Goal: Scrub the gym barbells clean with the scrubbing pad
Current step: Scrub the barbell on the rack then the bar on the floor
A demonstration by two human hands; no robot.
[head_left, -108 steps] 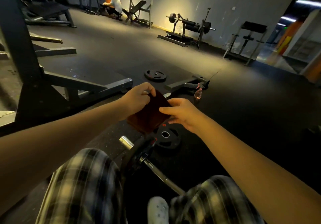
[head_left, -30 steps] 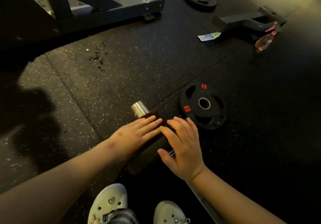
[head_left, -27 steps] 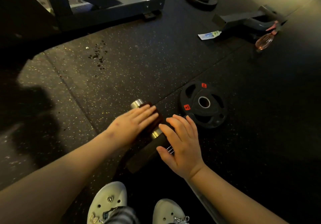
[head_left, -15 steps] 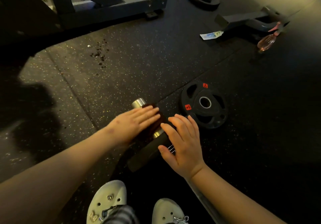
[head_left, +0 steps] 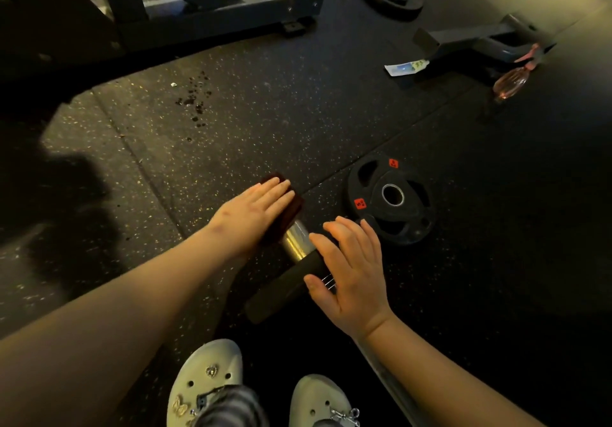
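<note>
Barbell [head_left: 295, 242] lies on the floor, chrome end pointing away from the person. Scrubbing pad [head_left: 294, 208] covers its tip. Left hand [head_left: 255, 213] is flat on the pad, fingers straight, pressing. Right hand [head_left: 351, 271] is open, fingers spread, resting on the mounted plate [head_left: 281, 290]. Suggest keeping that brace firm, stroking lengthwise and rolling the bar to reach the underside. Speckled rubber floor [head_left: 251, 121] has wet spots [head_left: 193, 102]. A loose plate [head_left: 390, 198] lies just beside the bar. Spray bottle [head_left: 510, 82] and rack frame [head_left: 215, 12] are further off.

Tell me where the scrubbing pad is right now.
In the head view the scrubbing pad lies near centre, over the far end of the barbell sleeve, pressed under the left hand, left of the loose weight plate.
</note>
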